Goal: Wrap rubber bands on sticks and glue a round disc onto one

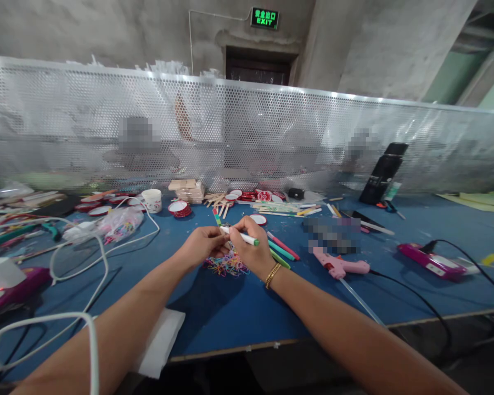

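Observation:
My right hand (251,247) grips a white marker (242,235) with a green end, its fingers closed round the barrel. Pinched in my left hand (203,244) is a craft stick (217,216) with coloured bands of red and green at its upper end. The two hands meet over the middle of the table, and the marker's writing end is hidden between them. Beneath them lies a pile of coloured rubber bands (228,265). Beside my right hand are several markers, among them a red one (286,247) and a teal one (280,250).
A pink glue gun (340,265) with a cord lies at right, near a purple power strip (432,260). A white cable (102,252) loops across the left. Farther back are a paper cup (151,201), red-rimmed discs (180,208) and loose sticks. A perforated metal screen (267,131) borders the table.

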A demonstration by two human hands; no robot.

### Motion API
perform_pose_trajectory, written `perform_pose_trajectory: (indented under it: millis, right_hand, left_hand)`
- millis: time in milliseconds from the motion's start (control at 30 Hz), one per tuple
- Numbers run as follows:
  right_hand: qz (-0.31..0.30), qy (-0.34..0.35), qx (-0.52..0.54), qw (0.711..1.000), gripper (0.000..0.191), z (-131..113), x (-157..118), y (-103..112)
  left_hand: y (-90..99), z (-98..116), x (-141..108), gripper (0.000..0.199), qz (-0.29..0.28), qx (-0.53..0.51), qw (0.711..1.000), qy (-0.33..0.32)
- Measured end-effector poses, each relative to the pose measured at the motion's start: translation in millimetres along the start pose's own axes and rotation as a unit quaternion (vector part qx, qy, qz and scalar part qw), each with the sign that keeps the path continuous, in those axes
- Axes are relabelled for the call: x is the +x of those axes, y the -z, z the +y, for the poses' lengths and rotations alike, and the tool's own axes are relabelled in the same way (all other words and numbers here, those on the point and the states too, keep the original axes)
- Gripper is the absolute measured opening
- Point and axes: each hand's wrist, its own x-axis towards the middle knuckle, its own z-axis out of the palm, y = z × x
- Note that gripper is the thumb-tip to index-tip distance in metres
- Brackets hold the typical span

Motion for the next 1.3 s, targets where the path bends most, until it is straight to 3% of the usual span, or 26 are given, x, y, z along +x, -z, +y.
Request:
perform_pose_trajectory:
  millis: [167,333,500,1300]
  right_hand:
    - [0.031,0.004,-0.002,1.000,0.016,2.5,0.9,0.2]
    - [0.008,0.000,0.006,1.000,0.015,1.6,0.2,-0.5]
    - [0.031,0.008,-0.003,0.999,0.015,0.6,0.6,0.2]
    - [0.007,-0.001,0.001,1.000,0.015,2.0,0.3,-0.9]
  left_hand:
    - [0.1,1.7,-0.6,0.038,-0.001,0.004,1.000,0.005]
    - [0.8,0.3,0.3,0.037,-0.007,0.002,1.000,-0.004]
    - [-0.1,1.8,-0.7,0.034,-0.004,0.004,1.000,0.002]
    - [-0.3,2.4,-1.3,0.035,-0.003,0.005,1.000,0.003]
